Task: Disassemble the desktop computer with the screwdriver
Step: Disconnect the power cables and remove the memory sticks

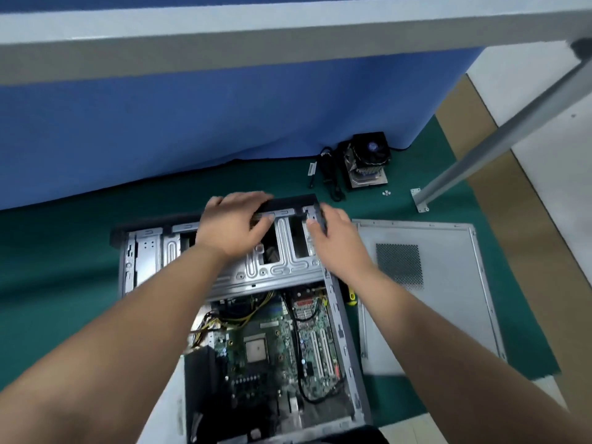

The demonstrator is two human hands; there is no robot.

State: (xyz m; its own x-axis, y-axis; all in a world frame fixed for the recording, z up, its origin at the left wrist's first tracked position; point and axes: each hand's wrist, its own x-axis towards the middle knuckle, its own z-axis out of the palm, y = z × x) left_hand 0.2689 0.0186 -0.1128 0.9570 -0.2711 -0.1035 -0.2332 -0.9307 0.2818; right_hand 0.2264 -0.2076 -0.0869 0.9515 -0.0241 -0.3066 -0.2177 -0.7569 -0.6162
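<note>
Green mat (64,251) covers the floor, its right edge over a tan strip (499,238). Blue cloth (192,123) hangs along the mat's far edge, under a grey desk edge (256,43). Grey desk leg (499,149) slants down to a foot plate (420,200) near the mat's far right corner. White floor (544,107) lies beyond the tan strip, more at the near edge (160,411).

You have a bare, dull grey stamped-metal drive cage (282,251), a matt black plastic front bezel (288,201), a matt painted side panel (448,283) (perforated vent), and green cloth matting (64,251).
</note>
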